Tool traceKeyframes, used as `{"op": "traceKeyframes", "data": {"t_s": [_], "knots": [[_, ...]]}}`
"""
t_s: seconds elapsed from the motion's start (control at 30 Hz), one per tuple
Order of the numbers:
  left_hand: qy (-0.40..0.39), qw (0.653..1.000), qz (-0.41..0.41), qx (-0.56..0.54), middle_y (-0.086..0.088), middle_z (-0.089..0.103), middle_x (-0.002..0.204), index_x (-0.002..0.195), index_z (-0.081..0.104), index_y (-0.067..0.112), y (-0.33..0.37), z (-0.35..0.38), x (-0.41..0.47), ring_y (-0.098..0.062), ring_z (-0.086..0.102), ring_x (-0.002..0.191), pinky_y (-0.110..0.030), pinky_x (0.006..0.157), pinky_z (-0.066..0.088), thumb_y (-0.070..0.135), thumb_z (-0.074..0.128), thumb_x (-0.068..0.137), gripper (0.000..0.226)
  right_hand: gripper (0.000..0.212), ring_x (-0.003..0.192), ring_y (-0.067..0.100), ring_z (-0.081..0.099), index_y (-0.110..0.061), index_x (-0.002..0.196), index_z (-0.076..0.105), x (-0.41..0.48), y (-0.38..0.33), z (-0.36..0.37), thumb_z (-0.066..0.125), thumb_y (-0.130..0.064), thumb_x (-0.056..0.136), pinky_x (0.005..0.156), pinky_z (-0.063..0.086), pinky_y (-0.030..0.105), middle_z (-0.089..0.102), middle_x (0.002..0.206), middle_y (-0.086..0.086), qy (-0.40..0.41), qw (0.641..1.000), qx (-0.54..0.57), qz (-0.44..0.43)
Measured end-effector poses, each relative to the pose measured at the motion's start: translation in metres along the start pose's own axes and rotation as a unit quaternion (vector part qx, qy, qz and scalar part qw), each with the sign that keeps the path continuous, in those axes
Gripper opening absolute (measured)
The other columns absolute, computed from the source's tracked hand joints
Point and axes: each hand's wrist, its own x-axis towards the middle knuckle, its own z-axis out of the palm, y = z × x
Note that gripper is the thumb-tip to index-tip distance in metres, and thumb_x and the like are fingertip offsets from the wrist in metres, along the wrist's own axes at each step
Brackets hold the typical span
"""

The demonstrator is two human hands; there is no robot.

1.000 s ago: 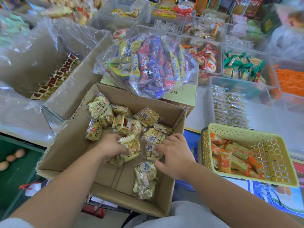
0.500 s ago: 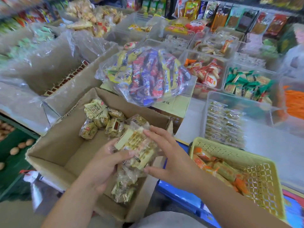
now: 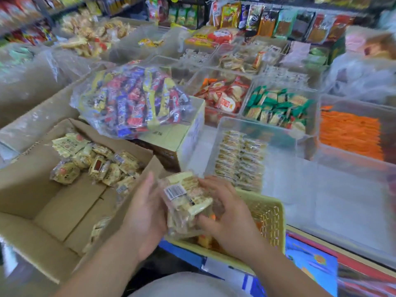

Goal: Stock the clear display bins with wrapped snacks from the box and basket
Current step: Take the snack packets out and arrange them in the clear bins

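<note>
Cream-wrapped snacks, stacked, are sandwiched so none slip: left hand flat against one side, right hand curled round the other. They hang over the yellow basket, between cardboard box and clear bin holding matching packs, probably their destination.

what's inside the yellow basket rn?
A few orange-wrapped snacks show at the near edge of the yellow basket. The left hand, right hand and the bundle of pale packets they hold cover much of its inside, so the rest can't be seen.
</note>
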Motion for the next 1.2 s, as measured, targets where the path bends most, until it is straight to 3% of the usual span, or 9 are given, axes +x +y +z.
{"op": "traceKeyframes", "data": {"t_s": [0.13, 0.27, 0.33, 0.43, 0.6, 0.7, 0.8, 1.0, 1.2], "knots": [[0.024, 0.998, -0.044, 0.045, -0.014, 0.072, 0.128, 0.127, 0.073, 0.024, -0.016, 0.028, 0.016, -0.034, 0.071, 0.115, -0.054, 0.083, 0.061, 0.084, 0.042, 0.08, 0.082, 0.043, 0.098, 0.002, 0.066, -0.05, 0.122, 0.061, -0.012, 0.012, -0.029, 0.064, -0.064, 0.082, 0.077, 0.051, 0.012, 0.067, 0.111, -0.023, 0.042, 0.993, 0.081, 0.073], [-0.009, 0.986, -0.04, 0.162, -0.001, 0.078, 0.114, 0.118, 0.076, 0.031, -0.024, 0.047, 0.023, -0.017, 0.076, 0.101, -0.034, 0.068, 0.063, 0.047, 0.069, 0.088, 0.035, 0.034, 0.101, 0.007, 0.071, -0.057, 0.107, 0.067, -0.012, 0.02, -0.049, 0.048, -0.077, 0.087, 0.087, 0.058, 0.037, 0.075, 0.109, -0.015, 0.065, 0.967, 0.188, 0.159], [0.008, 0.976, -0.023, 0.215, 0.008, 0.079, 0.107, 0.114, 0.075, 0.039, -0.025, 0.052, 0.027, -0.007, 0.076, 0.09, -0.024, 0.06, 0.06, 0.032, 0.081, 0.078, 0.037, 0.024, 0.1, -0.001, 0.07, -0.061, 0.102, 0.068, -0.009, 0.022, -0.057, 0.047, -0.068, 0.094, 0.082, 0.058, 0.028, 0.074, 0.107, -0.023, 0.06, 0.958, 0.22, 0.175], [0.037, 0.961, -0.023, 0.274, 0.003, 0.073, 0.121, 0.11, 0.074, 0.045, -0.027, 0.058, 0.037, -0.019, 0.071, 0.108, -0.043, 0.085, 0.057, 0.02, 0.084, 0.081, 0.04, 0.02, 0.095, -0.006, 0.069, -0.055, 0.102, 0.071, -0.005, 0.029, -0.071, 0.054, -0.061, 0.094, 0.072, 0.053, 0.013, 0.075, 0.104, -0.023, 0.07, 0.948, 0.242, 0.193], [0.037, 0.965, -0.032, 0.259, -0.012, 0.077, 0.114, 0.105, 0.076, 0.038, -0.022, 0.064, 0.055, -0.036, 0.076, 0.098, -0.047, 0.073, 0.064, 0.004, 0.07, 0.091, 0.037, 0.018, 0.106, 0.019, 0.07, -0.033, 0.108, 0.07, 0.003, 0.056, -0.09, 0.063, -0.029, 0.092, 0.09, 0.057, 0.041, 0.075, 0.111, -0.003, 0.135, 0.934, 0.276, 0.184], [0.044, 0.961, -0.035, 0.271, -0.011, 0.078, 0.112, 0.103, 0.076, 0.038, -0.02, 0.068, 0.069, -0.037, 0.076, 0.099, -0.053, 0.08, 0.062, 0.003, 0.068, 0.091, 0.038, 0.033, 0.095, 0.02, 0.072, -0.039, 0.112, 0.061, 0.011, 0.069, -0.1, 0.067, -0.019, 0.085, 0.075, 0.06, 0.039, 0.075, 0.103, -0.005, 0.163, 0.922, 0.304, 0.174], [0.048, 0.958, -0.037, 0.279, -0.01, 0.078, 0.111, 0.104, 0.075, 0.038, -0.018, 0.073, 0.078, -0.038, 0.075, 0.1, -0.056, 0.082, 0.06, 0.005, 0.067, 0.093, 0.036, 0.048, 0.086, 0.012, 0.071, -0.043, 0.121, 0.052, 0.016, 0.075, -0.108, 0.071, -0.021, 0.083, 0.064, 0.056, 0.024, 0.073, 0.104, -0.006, 0.166, 0.929, 0.296, 0.15], [0.019, 0.952, -0.041, 0.302, -0.006, 0.078, 0.111, 0.11, 0.074, 0.04, -0.013, 0.082, 0.095, -0.037, 0.076, 0.097, -0.064, 0.085, 0.06, 0.012, 0.07, 0.088, 0.036, 0.035, 0.105, 0.037, 0.068, -0.03, 0.126, 0.06, 0.028, 0.085, -0.123, 0.047, -0.036, 0.094, 0.073, 0.056, 0.041, 0.07, 0.123, 0.005, 0.101, 0.928, 0.326, 0.147], [-0.018, 0.937, -0.052, 0.344, 0.018, 0.073, 0.114, 0.114, 0.072, 0.051, -0.006, 0.092, 0.108, -0.013, 0.077, 0.082, -0.027, 0.055, 0.059, 0.016, 0.07, 0.085, 0.045, 0.045, 0.097, 0.039, 0.071, -0.03, 0.12, 0.055, 0.03, 0.089, -0.128, 0.045, 0.0, 0.088, 0.071, 0.06, 0.04, 0.069, 0.125, 0.005, 0.088, 0.936, 0.307, 0.144]]}}
